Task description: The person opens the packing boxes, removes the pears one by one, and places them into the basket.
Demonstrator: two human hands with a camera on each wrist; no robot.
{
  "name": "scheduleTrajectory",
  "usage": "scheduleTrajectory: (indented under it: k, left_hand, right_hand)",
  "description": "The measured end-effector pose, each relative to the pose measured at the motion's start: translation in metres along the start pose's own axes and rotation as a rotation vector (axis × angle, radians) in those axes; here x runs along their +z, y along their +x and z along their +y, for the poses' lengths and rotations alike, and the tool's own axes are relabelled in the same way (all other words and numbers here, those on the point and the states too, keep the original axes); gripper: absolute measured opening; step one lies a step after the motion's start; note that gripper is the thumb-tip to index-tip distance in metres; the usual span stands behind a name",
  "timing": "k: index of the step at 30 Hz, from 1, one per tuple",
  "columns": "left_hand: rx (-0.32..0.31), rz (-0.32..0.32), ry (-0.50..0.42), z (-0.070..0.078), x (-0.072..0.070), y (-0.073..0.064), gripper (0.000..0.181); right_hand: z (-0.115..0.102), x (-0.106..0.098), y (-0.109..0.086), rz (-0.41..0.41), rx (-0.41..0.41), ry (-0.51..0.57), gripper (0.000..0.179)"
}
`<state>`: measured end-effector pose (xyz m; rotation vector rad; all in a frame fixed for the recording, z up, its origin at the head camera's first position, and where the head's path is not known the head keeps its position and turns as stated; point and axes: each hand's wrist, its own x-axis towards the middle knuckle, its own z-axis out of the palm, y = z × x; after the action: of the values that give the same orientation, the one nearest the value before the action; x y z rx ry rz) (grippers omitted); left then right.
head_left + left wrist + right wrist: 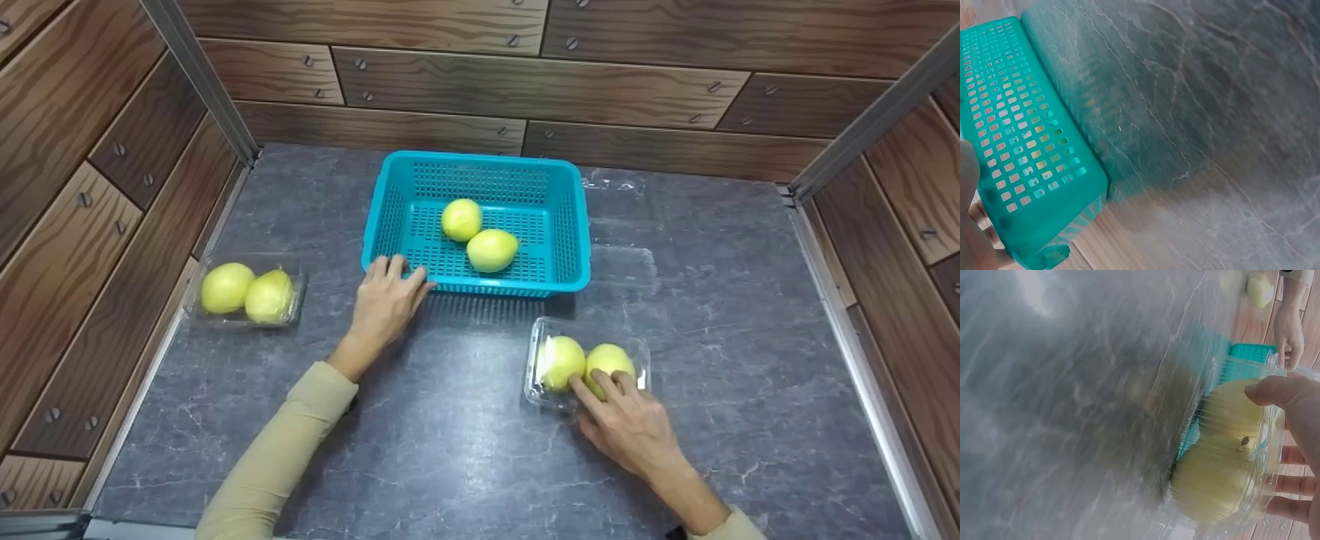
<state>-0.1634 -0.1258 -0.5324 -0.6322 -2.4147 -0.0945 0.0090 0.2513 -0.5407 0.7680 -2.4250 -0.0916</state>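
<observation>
Blue basket [480,180]: two yellow fruits [493,252] are contained; its near-left rim is gripped by the left hand [384,300].
Front clear box [533,367]: set before the basket's right end — two boxed fruits [561,361] are contained, one partly covered by the right hand [628,429]; whether it is gripped cannot be told.
Left clear box [297,300]: left of the basket — two more fruits [227,288] are contained.
Clear plastic [626,266]: laid right of the basket.

brown wood-plank-patterned walls [540,82] bound the far, left and right edges of a dark grey, white-veined marbled tabletop [750,315]; straight grey metal posts [197,75] rise at its far corners; white glare [480,457] marks its near half.
</observation>
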Motion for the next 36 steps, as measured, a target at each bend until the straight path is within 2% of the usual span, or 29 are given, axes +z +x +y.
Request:
scheduleTrajectory:
  k: [9, 25, 36]
  left_hand:
    - [-0.001, -0.002, -0.009, 0.000, 0.000, -0.001, 0.029]
    - [-0.015, -0.033, -0.012, 0.001, -0.003, 0.000, 0.029]
    - [-0.056, -0.065, -0.071, 0.001, -0.007, -0.002, 0.032]
  right_hand:
    - [-0.013, 0.002, 0.008, 0.027, -0.011, 0.027, 0.057]
    - [-0.034, 0.005, 0.023, 0.036, -0.070, 0.034, 0.062]
    - [-0.042, 0.007, 0.029, 0.063, -0.114, 0.050, 0.058]
